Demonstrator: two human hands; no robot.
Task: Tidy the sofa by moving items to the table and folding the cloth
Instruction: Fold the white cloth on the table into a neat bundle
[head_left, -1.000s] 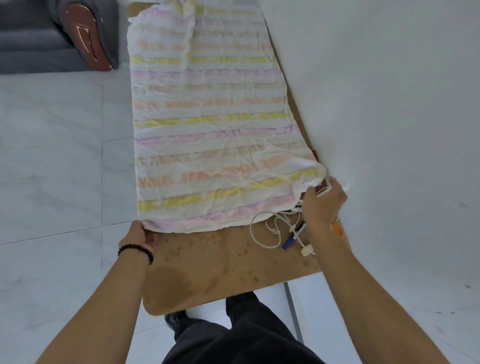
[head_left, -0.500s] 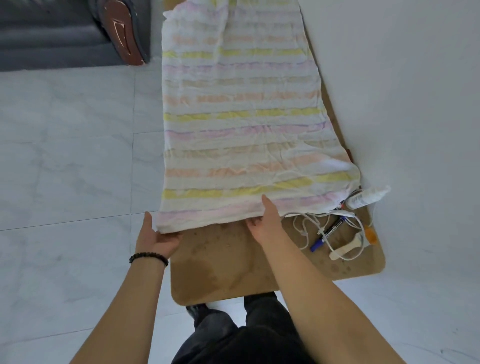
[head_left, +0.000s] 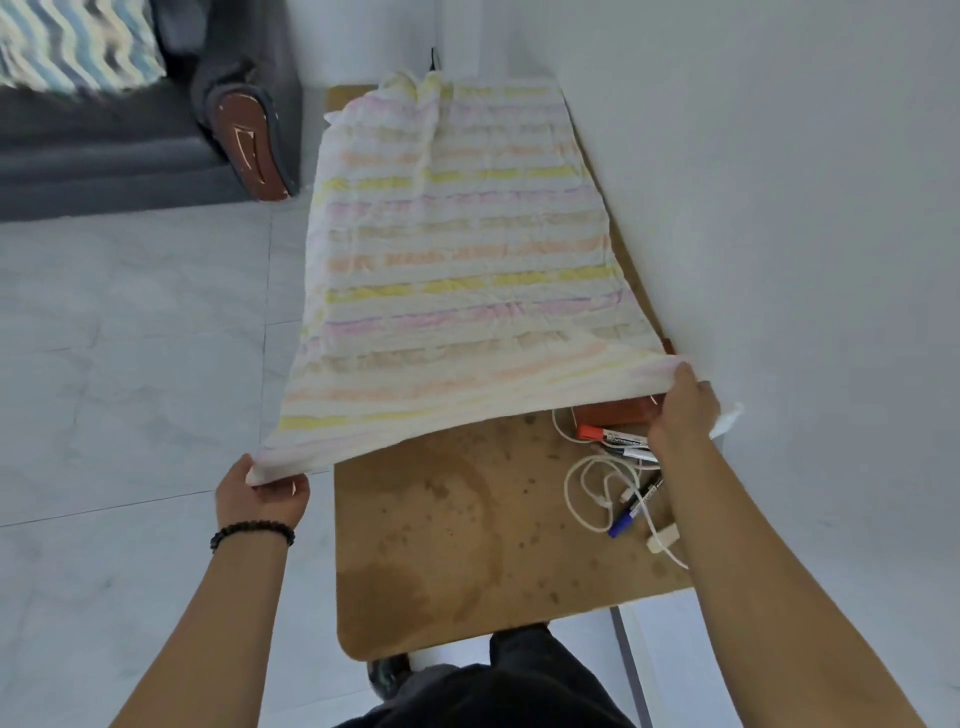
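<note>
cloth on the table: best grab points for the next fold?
The two near corners, from the near end. The cloth lies flat along the table, its short near edge free and raised, so pinched corners can carry it over itself. The left hand and right hand pinch there. Lift the right corner clear of the markers and cable.

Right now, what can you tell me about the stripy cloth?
The cloth is thin and crinkly, white with pale yellow, pink, orange and purple stripes across it. It lies spread along the brown table, bunched a little at the far end. Its near edge is lifted: the left hand pinches the near left corner, the right hand grips the near right corner beside the wall.
</note>
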